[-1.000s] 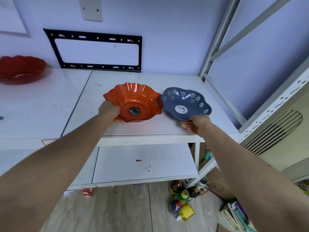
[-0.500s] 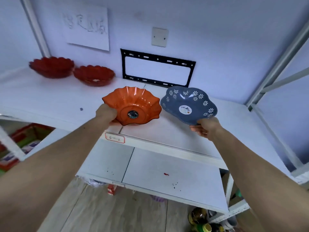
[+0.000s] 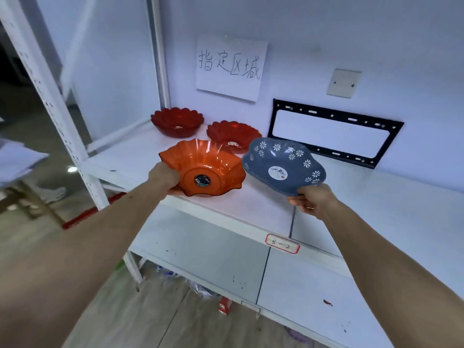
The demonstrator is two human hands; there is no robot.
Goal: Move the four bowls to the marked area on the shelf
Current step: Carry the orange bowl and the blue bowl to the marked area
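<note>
white shelf (image 3: pixel 251 204) against pale wall: two red bowls (image 3: pixel 177 121) resting; left hand (image 3: pixel 164 177) grasping orange bowl (image 3: pixel 203 167), right hand (image 3: pixel 313 200) blue bowl (image 3: pixel 283 165).

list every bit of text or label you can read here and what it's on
"指定区域": handwritten on the paper sheet taped to the wall.
"3-2": handwritten on the red-edged tag on the shelf front edge.
Sticker inside the orange bowl: too small to read.
Sticker inside the blue bowl: too small to read.

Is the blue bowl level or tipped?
Tipped. The blue bowl leans toward the camera, inside and sticker showing, held at its near rim by the right hand.
</note>
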